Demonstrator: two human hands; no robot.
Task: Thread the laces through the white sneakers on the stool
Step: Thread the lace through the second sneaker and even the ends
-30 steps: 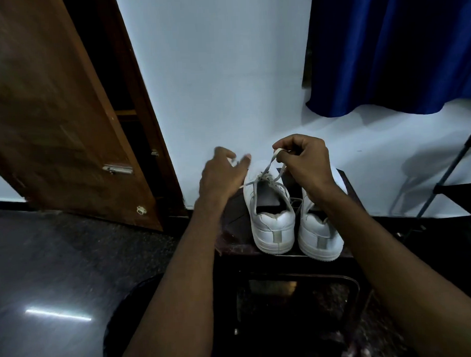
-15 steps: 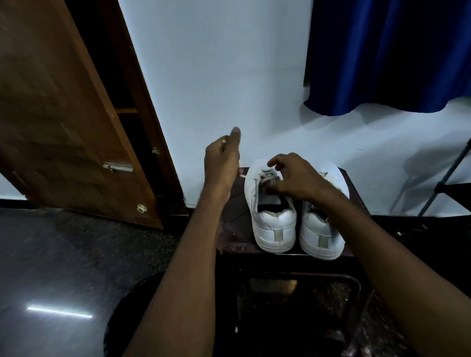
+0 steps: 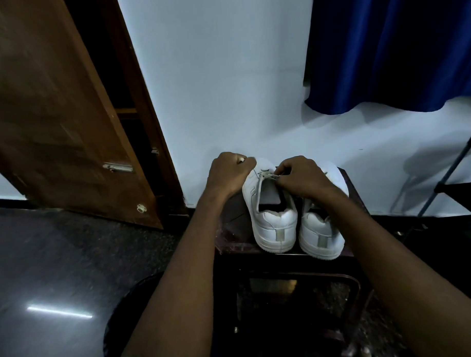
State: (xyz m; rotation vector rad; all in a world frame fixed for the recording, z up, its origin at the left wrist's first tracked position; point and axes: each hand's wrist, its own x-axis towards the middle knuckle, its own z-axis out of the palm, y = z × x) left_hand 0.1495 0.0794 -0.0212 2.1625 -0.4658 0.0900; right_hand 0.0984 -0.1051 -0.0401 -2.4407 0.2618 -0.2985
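Sneakers: two white sneakers are standing side by side in the centre of the frame, heels toward the camera; the left sneaker (image 3: 274, 225) is sitting just beside the right sneaker (image 3: 321, 235), sides nearly touching.
Lace: a pale lace (image 3: 266, 176) is crossing the upper eyelets of the left sneaker, above its dark opening; how far down it runs cannot be told.
Right hand: the right hand (image 3: 301, 177) is hovering over the tongue area between the two shoes, fingers curled, pinching the lace at its tip end.
Left hand: the left hand (image 3: 229, 172) is sitting at the left side of the left sneaker's toe end, fingers clenched; a small pale bit is showing at the thumb, but whether it is the lace cannot be told.
Stool: the dark stool (image 3: 234, 221) is carrying both sneakers, its top showing left of the shoes and its frame running down into the lower centre.
Wall: a white wall (image 3: 220, 72) is rising right behind the stool.
Door: a brown wooden door (image 3: 55, 109) is filling the upper left, with a metal latch on it.
Curtain: a blue curtain (image 3: 395, 44) is hanging in the upper right.
Floor: the dark polished floor (image 3: 58, 264) is reflecting a light streak at lower left.
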